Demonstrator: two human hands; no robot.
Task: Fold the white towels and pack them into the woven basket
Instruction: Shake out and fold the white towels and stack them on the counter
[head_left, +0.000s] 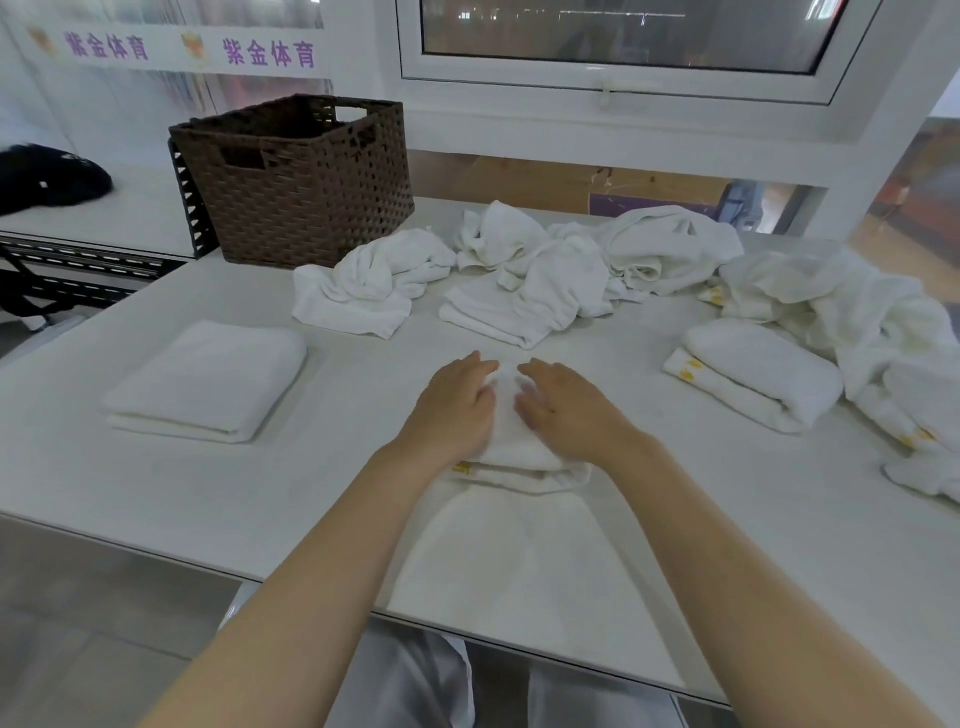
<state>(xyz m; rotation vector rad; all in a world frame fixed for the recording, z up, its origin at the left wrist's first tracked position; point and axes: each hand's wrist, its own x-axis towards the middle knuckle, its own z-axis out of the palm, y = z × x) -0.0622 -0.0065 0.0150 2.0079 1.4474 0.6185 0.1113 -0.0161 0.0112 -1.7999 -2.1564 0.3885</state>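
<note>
From the head view, the left hand (457, 402) and right hand (563, 410) press, fingers relaxed and flat, on a partly folded towel (511, 441) at the near middle of the white tabletop (332, 499). If the pressure is uneven, the layers could slide and the fold skew. The woven basket (298, 182) stands far left; crumpled towels (519, 270) lie beyond, below a window (623, 47).

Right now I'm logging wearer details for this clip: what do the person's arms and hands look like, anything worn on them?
Both forearms are bare, with no sleeves in view. The left hand and right hand wear no gloves; no rings, watch or bracelets are visible. The fingers look uncovered.
</note>
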